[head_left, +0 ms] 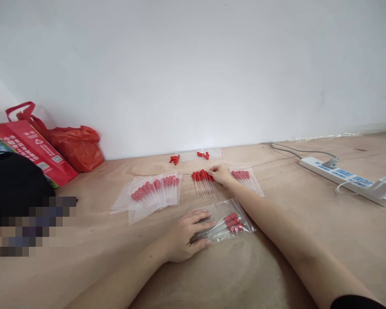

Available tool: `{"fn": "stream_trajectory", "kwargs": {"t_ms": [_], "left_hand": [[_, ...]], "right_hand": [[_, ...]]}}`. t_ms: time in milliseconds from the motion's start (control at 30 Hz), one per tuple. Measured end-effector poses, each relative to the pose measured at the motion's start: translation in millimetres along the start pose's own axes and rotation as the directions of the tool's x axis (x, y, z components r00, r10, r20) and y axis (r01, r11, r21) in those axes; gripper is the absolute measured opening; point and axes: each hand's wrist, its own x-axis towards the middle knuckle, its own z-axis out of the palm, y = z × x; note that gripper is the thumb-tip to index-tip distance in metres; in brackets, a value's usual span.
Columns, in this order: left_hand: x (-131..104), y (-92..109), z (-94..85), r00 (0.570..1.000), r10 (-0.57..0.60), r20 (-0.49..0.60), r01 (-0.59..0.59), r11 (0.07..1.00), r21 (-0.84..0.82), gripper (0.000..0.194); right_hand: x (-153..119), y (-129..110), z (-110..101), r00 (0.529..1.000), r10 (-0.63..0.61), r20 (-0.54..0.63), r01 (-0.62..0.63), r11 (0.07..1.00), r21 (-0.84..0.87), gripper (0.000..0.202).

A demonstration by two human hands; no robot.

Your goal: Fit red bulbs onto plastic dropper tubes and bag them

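Note:
My left hand [191,234] lies with fingers spread on the left end of a clear zip bag [217,210]. Inside that bag are several glass droppers with red rubber bulbs [233,221], bulbs toward the right. Farther out, my right hand [220,174] pinches the red bulb at the right end of a loose row of droppers [204,184]. These droppers lie side by side on the wooden table, glass tips toward me. Just right of them is a bag of droppers [246,180], partly behind my right wrist. More bagged droppers [156,191] lie fanned out and overlapping on the left.
Loose red bulbs [174,159] and a flat clear bag [215,153] lie near the wall. At the right stands a white power strip [341,174] with a grey cord. Red bags [77,146] and a black item [16,184] sit on the left. Part of the left is pixelated.

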Motion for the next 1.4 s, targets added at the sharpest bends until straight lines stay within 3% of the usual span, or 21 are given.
{"fn": "stream_trajectory", "kwargs": {"t_ms": [267,467,700,867,1200,1300,1400], "left_hand": [[0,1,-1.0,1.0,-0.007,0.005,0.007,1.0,-0.008,0.04],[1,5,-3.2,1.0,-0.023,-0.003,0.023,1.0,-0.019,0.04],[0,2,-1.9,0.999,-0.035,0.008,0.035,0.999,-0.031,0.04],[1,2,-3.0,0.999,-0.046,0.03,0.046,0.999,-0.005,0.039],[0,-1,-0.3,0.998,-0.045,0.039,0.044,0.999,0.012,0.039],[0,0,-0.1,0.998,-0.058,0.029,0.058,0.998,0.0,0.045],[0,3,-1.2,0.996,-0.087,0.017,0.087,0.996,-0.022,0.054]], "right_hand": [[-2,-3,-15,0.997,0.076,0.02,-0.078,0.958,0.275,0.015],[-13,-1,-44,0.989,0.093,-0.114,-0.032,0.892,0.452,0.011],[-65,33,-104,0.946,0.141,-0.29,0.035,0.849,0.527,0.026],[-102,51,-112,0.915,0.209,-0.344,0.031,0.815,0.578,0.025],[-117,38,-89,0.944,0.24,-0.226,-0.017,0.721,0.693,0.018],[-124,32,-86,0.961,0.248,-0.122,-0.075,0.659,0.748,0.016],[-132,26,-86,0.977,0.207,0.06,-0.181,0.638,0.749,0.024]]}}
